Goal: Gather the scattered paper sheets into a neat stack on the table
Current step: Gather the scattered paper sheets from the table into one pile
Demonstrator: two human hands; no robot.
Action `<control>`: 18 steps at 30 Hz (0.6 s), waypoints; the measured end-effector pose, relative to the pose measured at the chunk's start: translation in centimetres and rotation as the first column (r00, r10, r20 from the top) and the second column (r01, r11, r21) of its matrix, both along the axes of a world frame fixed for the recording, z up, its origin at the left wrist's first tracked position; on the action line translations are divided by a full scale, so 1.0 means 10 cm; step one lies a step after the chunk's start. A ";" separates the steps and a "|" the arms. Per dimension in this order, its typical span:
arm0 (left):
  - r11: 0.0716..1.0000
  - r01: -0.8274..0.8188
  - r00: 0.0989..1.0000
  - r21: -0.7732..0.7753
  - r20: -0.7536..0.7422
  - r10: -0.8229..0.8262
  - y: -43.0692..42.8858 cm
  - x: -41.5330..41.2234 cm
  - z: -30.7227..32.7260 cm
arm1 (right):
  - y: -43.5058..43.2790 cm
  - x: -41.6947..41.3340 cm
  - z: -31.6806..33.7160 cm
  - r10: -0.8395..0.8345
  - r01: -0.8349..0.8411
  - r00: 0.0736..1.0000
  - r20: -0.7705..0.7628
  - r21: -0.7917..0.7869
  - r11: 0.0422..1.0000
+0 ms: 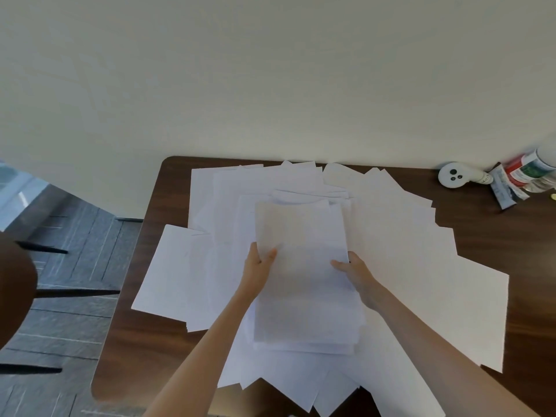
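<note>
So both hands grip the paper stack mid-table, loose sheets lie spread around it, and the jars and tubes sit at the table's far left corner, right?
No: the head view shows the jars and tubes at the table's far right corner, not left. The rest holds: left hand and right hand grip the paper stack, loose sheets spread around it.

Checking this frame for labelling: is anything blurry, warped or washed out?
Head view: the wide-angle lens warps the table; the white sheets wash together, their borders faint; the containers at far right are soft; left hand and right hand read clearly.
</note>
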State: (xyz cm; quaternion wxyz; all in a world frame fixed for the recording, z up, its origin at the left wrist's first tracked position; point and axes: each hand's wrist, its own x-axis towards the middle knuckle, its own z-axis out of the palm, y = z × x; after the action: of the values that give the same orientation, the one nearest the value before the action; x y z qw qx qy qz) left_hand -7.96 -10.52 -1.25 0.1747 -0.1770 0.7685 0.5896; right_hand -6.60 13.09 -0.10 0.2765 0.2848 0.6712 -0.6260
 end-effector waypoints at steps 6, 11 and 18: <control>0.944 -0.039 0.996 -0.328 0.065 0.063 -0.11 0.10 -0.04 | -0.08 0.16 -0.07 0.093 -0.091 0.996 0.017 0.449 0.889; 0.699 0.197 0.980 -0.688 0.112 -0.165 -0.13 0.12 0.00 | -0.15 0.17 -0.08 0.032 -0.053 0.998 0.051 0.500 0.864; 0.716 0.297 0.954 -0.632 0.218 -0.204 -0.06 0.03 0.04 | -0.06 0.03 -0.01 -0.168 0.124 0.980 0.109 0.331 0.936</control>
State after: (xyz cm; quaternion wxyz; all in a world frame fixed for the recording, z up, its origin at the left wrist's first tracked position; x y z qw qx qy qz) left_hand -7.65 -11.17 -0.83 0.2301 -0.1599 0.9297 0.2391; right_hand -6.31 12.54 -0.24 0.2238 0.4170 0.7211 -0.5060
